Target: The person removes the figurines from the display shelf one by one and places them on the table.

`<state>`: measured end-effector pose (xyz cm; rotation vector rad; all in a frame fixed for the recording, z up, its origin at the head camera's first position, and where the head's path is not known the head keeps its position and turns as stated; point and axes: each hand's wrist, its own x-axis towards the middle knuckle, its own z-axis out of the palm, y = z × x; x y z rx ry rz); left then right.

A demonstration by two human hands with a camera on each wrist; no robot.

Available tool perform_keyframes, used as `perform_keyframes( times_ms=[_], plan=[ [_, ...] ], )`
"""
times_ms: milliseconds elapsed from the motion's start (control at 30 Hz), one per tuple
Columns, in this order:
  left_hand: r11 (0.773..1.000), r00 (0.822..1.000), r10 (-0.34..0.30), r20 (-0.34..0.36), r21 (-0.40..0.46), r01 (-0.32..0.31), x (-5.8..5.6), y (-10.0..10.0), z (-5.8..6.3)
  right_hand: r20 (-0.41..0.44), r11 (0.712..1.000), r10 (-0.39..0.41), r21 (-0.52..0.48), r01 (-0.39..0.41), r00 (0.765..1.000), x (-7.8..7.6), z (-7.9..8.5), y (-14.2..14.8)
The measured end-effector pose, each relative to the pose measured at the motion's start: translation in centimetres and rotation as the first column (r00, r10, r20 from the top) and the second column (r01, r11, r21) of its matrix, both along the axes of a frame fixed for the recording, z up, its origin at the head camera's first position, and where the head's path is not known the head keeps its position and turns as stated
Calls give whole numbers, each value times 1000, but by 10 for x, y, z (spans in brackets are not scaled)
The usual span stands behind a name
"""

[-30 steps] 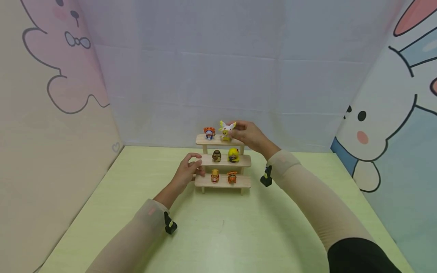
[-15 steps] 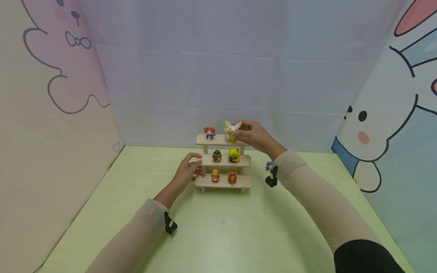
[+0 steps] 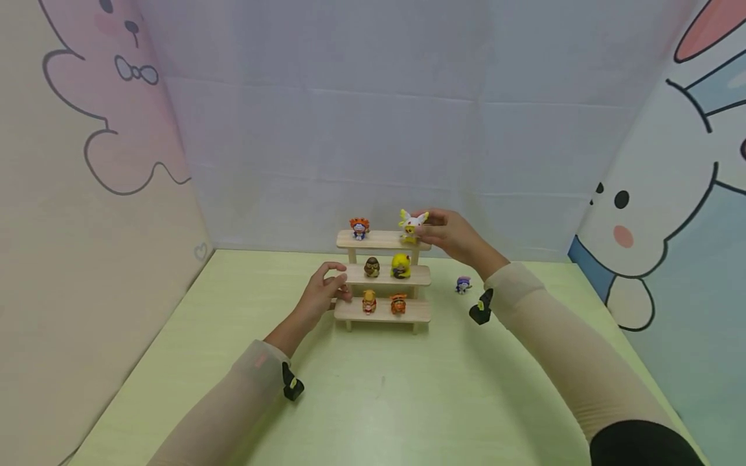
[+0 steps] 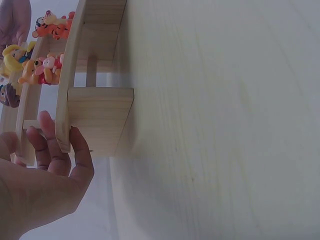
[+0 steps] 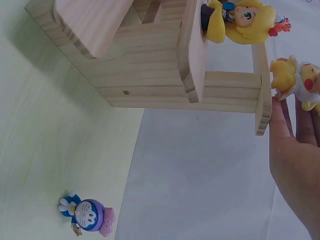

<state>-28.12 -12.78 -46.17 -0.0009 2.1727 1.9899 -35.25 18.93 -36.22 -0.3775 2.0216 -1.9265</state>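
A three-tier wooden display stand (image 3: 381, 310) stands at the back of the table. My left hand (image 3: 320, 294) holds its left end, and in the left wrist view the fingers (image 4: 82, 152) curl round the corner of the lowest board. My right hand (image 3: 454, 236) pinches a white-eared yellow figurine (image 3: 411, 228) at the right end of the top board. An orange-maned figurine (image 3: 359, 228) stands left on that board. The middle tier bears a brown figurine (image 3: 372, 266) and a yellow-haired figurine (image 3: 401, 266). Below are a Winnie-the-Pooh figurine (image 4: 35, 72) and a Tigger figurine (image 4: 55, 30).
A purple-and-blue figurine (image 3: 463, 285) stands on the pale green table (image 3: 373, 401), right of the stand. A pale curtain-like backdrop (image 3: 361, 142) rises behind, with printed panels on both sides.
My right hand has moved right along the top board with the white-eared figurine. The purple-and-blue figurine has come into sight from behind the right wrist. My left hand stays on the stand.
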Motion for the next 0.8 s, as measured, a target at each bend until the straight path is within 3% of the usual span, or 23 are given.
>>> perform_keyframes(
  times_ms=[467, 800],
  plan=[
    [1000, 1000, 9, 20, -3, -9, 0, 2, 1, 8, 997, -71, -16, 71, 997, 12, -2, 42],
    [1000, 1000, 8, 21, -9, -8, 0, 0, 0, 9, 998, -65, -6, 65, 998, 19, -8, 69]
  ],
)
